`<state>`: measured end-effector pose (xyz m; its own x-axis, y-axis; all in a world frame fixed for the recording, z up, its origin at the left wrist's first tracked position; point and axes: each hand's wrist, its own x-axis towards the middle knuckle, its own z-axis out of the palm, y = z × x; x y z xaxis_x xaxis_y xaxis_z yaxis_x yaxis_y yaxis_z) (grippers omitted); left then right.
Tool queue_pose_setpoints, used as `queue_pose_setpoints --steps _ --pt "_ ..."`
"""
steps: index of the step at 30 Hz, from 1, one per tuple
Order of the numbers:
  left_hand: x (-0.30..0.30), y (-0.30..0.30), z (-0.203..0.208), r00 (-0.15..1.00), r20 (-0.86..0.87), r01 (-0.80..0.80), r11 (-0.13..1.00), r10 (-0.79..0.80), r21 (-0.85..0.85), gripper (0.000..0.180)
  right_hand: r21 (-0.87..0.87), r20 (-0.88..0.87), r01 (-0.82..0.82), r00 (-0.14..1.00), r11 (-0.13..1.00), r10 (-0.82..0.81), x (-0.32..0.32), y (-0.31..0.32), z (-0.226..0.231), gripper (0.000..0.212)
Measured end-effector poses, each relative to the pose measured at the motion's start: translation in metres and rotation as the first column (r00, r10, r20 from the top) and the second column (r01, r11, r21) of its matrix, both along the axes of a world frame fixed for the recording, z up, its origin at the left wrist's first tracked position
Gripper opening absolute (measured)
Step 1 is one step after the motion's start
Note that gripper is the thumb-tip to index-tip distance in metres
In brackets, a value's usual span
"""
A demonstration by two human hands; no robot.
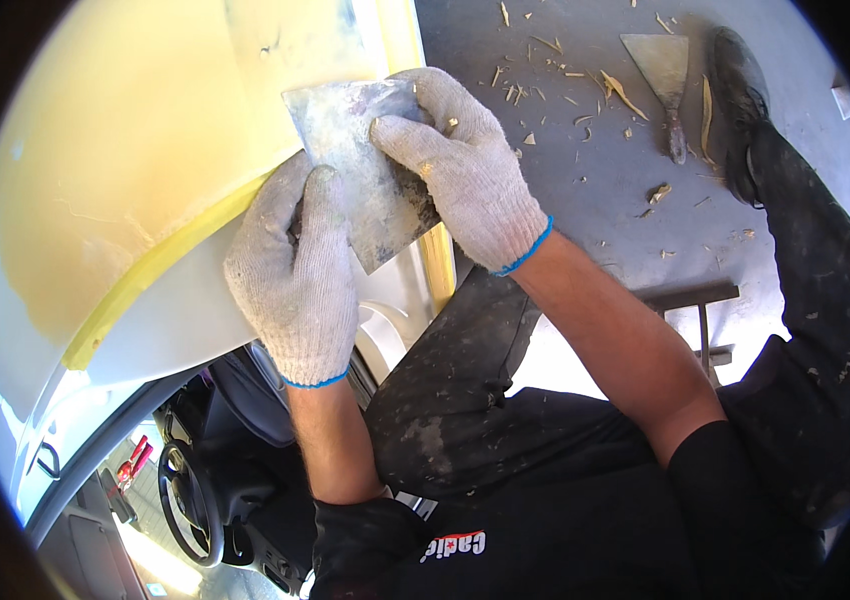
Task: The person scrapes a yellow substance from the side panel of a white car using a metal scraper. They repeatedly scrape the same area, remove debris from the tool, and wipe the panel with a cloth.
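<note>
Both my hands wear off-white knit gloves with blue cuffs and hold a thin, rectangular metal filler spreader [365, 150] smeared with grey-white residue. My right hand [475, 170] grips its upper right side, thumb across the face and the other fingers partly hidden behind. At the lower left edge, my left hand [290, 275] is closed with its thumb against the plate; some of its fingertips are hidden. Just beyond the spreader is a car body panel [135, 150] coated with yellowish filler. Yellow masking tape [170, 250] follows the panel's curved edge.
A putty knife [667, 90] lies on the grey floor [565, 180] among scattered yellowish shavings. My bent legs and dark shoe [740, 80] are on the right, beside a low metal stand [695, 300]. A steering wheel [190, 500] shows at the lower left.
</note>
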<state>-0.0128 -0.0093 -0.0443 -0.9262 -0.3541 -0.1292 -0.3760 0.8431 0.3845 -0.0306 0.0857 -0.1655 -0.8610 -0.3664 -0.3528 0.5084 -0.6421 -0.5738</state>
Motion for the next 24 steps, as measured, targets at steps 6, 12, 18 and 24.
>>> queue_pose_setpoints --steps 6,12,18,24 --pt "0.002 0.005 0.005 0.996 -0.04 -0.075 0.996 0.077 0.051 0.025 -0.011 -0.022 0.017 1.0 1.0 -0.017 0.0 -0.001 0.005 0.028" --pt "0.004 -0.003 0.003 0.998 -0.064 -0.03 1.0 0.03 0.006 0.026 -0.026 0.017 -0.031 0.999 0.999 0.031 -0.001 0.0 0.008 0.03" --pt "0.006 0.002 0.007 0.994 -0.07 -0.076 0.996 0.079 0.05 0.025 -0.098 0.043 -0.004 0.999 0.995 0.009 -0.001 0.0 0.013 0.032" --pt "0.007 0.004 0.012 0.989 -0.106 -0.104 0.994 0.106 0.02 0.024 -0.162 0.01 -0.016 1.0 0.987 0.018 -0.002 -0.001 0.014 0.034"
